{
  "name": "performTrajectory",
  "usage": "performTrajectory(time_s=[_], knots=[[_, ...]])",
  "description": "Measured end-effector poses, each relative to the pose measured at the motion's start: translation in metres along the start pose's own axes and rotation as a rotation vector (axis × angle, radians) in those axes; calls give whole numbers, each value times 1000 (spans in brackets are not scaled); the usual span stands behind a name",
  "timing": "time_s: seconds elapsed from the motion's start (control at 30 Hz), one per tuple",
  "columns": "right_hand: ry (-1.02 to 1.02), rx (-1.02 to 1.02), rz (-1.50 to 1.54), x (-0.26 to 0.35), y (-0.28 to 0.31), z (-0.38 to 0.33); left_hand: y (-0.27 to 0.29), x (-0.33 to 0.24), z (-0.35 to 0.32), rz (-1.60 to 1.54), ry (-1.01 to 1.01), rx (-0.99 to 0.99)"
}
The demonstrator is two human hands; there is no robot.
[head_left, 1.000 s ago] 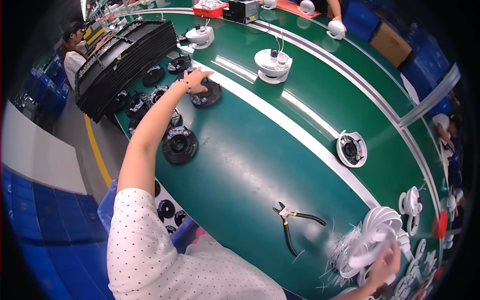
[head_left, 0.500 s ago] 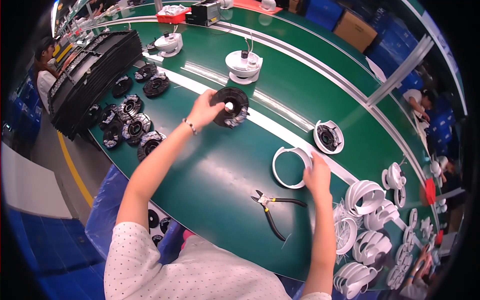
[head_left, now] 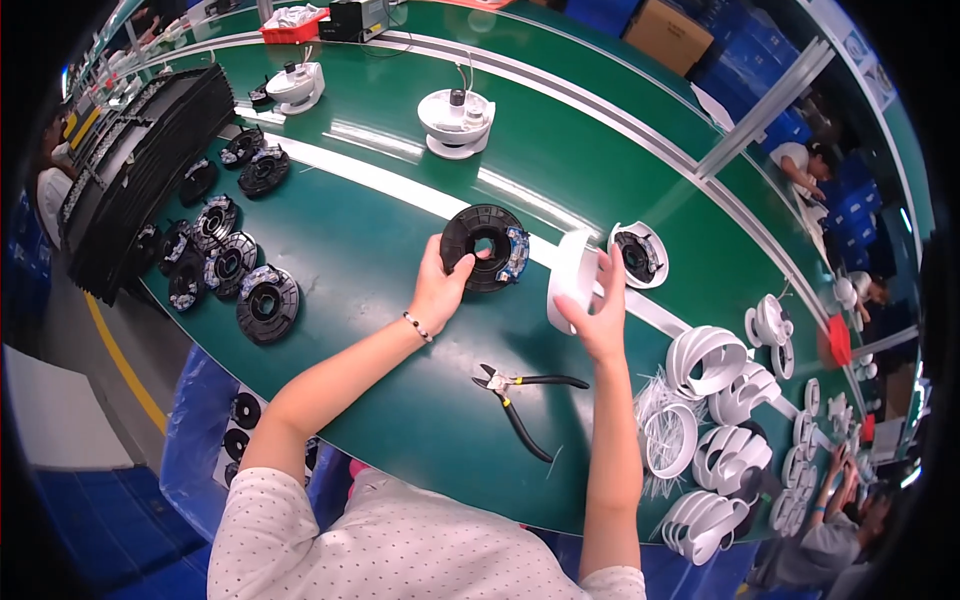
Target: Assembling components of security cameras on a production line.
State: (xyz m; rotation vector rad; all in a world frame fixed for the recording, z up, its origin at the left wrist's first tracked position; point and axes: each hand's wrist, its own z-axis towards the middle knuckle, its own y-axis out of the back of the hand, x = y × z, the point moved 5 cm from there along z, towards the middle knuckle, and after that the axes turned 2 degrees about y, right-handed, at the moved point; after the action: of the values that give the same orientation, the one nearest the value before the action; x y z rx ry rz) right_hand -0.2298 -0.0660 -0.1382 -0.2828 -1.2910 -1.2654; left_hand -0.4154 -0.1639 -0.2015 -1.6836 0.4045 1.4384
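Observation:
My left hand (head_left: 440, 288) grips a black ring-shaped disc (head_left: 502, 222) by its near left rim, with thumb and fingers closed on it. A small blue-and-white circuit board (head_left: 518, 253) sits along the disc's right side. To its right, my right hand (head_left: 603, 318) has thumb and fingers round a white plastic ring (head_left: 568, 278), raised and seen nearly edge-on. Disc and ring are apart. Just beyond the right hand lies a white housing (head_left: 655, 272) with a black disc inside. Diagonal cutters (head_left: 496, 381) with black-and-yellow handles lie on the green table nearer to me.
Several black discs (head_left: 268, 305) lie at the left beside a stack of black trays (head_left: 140, 170). White rings (head_left: 705, 360) and thin white strips (head_left: 655, 425) crowd the right. White assemblies (head_left: 455, 120) stand on the far belt. Other people work at left and right.
My left hand has brought the black disc rightward and turned it to show its circuit board. The right hand has lifted the white ring and tipped it up, closer to the disc.

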Motion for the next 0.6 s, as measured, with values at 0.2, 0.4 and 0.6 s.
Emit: performTrajectory(time_s=[0.2, 0.4, 0.6], knots=[[-43, -103, -68, 26, -34, -10, -43, 22, -22, -207, 177, 341], [62, 17, -68, 36, -41, -22, -51, -6, -29, -794, 779, 604], [109, 60, -234, 45, -53, -23, -52, 4, -22, -636, 686, 452]])
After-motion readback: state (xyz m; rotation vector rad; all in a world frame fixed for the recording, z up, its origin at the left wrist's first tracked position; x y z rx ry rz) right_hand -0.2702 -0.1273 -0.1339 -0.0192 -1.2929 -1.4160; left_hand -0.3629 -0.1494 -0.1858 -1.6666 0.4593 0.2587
